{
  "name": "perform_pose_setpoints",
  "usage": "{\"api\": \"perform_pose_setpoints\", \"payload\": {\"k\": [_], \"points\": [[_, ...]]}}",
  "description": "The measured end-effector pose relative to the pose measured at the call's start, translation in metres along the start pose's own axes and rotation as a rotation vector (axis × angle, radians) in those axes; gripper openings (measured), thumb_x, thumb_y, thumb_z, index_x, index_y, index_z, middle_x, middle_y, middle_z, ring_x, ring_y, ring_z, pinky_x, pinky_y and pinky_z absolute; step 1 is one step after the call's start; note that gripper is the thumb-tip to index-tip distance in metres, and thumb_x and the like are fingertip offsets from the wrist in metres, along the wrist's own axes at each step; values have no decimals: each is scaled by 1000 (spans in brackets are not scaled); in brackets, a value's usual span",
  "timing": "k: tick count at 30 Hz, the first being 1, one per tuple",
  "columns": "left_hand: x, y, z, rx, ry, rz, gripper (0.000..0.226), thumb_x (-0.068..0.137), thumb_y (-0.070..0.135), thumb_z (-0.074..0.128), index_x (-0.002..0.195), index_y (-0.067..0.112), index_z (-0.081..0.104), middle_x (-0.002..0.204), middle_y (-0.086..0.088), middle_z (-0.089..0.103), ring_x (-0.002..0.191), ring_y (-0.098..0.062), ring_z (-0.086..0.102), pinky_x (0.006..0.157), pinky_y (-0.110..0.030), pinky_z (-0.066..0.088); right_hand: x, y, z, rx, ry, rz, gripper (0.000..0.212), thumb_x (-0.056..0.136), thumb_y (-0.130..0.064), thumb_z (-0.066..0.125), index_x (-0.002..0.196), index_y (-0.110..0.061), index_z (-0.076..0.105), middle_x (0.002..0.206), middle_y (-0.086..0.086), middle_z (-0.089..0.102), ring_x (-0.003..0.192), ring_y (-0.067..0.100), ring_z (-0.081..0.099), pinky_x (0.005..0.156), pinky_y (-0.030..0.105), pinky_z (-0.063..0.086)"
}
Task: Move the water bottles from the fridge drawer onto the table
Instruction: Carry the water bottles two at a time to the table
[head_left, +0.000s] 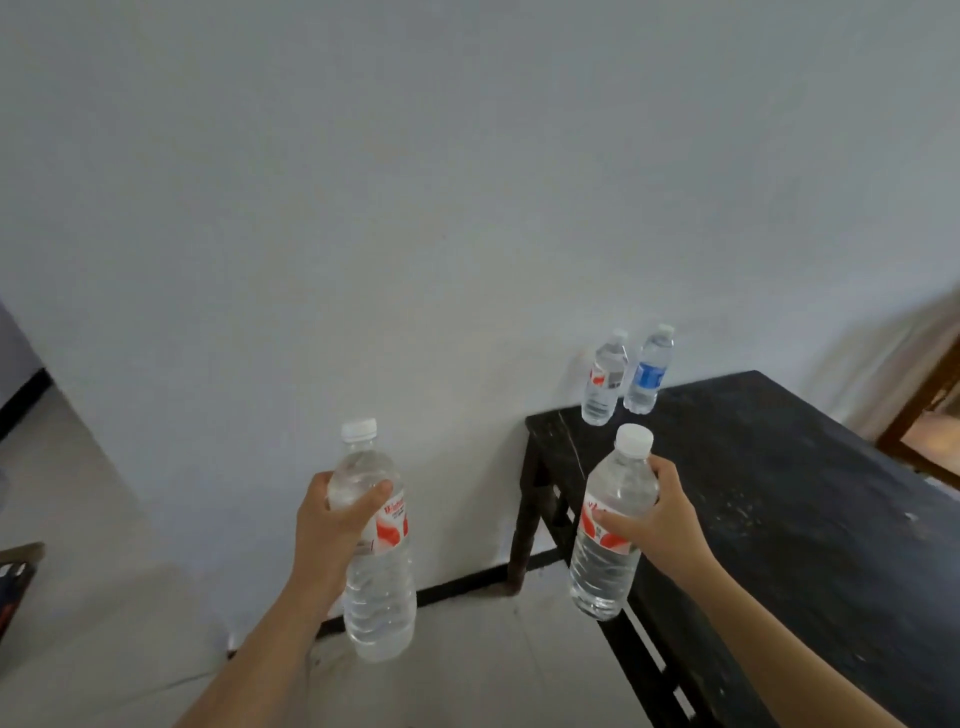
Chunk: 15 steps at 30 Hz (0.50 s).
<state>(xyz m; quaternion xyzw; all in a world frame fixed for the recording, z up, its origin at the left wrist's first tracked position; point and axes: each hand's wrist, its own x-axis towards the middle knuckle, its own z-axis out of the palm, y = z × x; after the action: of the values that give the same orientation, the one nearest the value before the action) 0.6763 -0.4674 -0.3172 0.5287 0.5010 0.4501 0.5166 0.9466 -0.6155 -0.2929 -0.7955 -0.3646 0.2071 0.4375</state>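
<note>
My left hand (332, 525) grips a clear water bottle with a red label and white cap (376, 582), held upright in the air over the floor, left of the table. My right hand (660, 519) grips a second red-labelled water bottle (608, 551), tilted slightly, at the near left edge of the black table (779, 493). At the table's far left corner, by the wall, stand two smaller bottles: a red-labelled bottle (604, 382) and a blue-labelled bottle (647, 374). The fridge drawer is out of view.
A pale wall (415, 208) runs behind the table. Light floor tiles (104, 571) lie to the left with a dark skirting strip. A wooden frame (930, 415) shows at the right edge, and a dark object (15, 582) at the left edge.
</note>
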Motion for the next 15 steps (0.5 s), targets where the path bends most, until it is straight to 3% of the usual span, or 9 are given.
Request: {"api": "perform_pose_setpoints", "payload": {"k": [3, 6, 12, 15], "points": [[62, 3, 27, -1, -111, 7, 40, 69, 26, 78, 97, 14, 52, 88, -8, 64, 75, -24, 65, 64, -39, 52, 40, -3, 15, -6, 67, 43, 86, 68, -16, 79, 135, -15, 25, 131, 11, 47, 116, 27, 51, 92, 41, 46], [121, 17, 55, 18, -234, 8, 66, 43, 49, 77, 96, 17, 53, 86, -4, 64, 76, -23, 66, 67, -42, 55, 70, -14, 21, 24, 160, 117, 86, 68, -16, 79, 135, -15, 25, 132, 13, 45, 116, 29, 50, 90, 43, 48], [195, 23, 125, 57, -453, 59, 44, 69, 22, 79, 101, 12, 52, 89, -3, 61, 83, -25, 63, 69, -36, 51, 89, -11, 20, 67, 368, 259, 83, 67, -13, 79, 133, -14, 27, 123, 7, 48, 113, 27, 52, 91, 43, 48], [200, 4, 169, 59, -588, 15, 52, 64, 32, 81, 102, 13, 51, 93, -6, 61, 86, -26, 62, 73, -37, 51, 77, 9, 14, 39, 443, 367, 80, 67, -13, 80, 130, -14, 30, 112, 1, 48, 104, 24, 53, 86, 38, 49]]}}
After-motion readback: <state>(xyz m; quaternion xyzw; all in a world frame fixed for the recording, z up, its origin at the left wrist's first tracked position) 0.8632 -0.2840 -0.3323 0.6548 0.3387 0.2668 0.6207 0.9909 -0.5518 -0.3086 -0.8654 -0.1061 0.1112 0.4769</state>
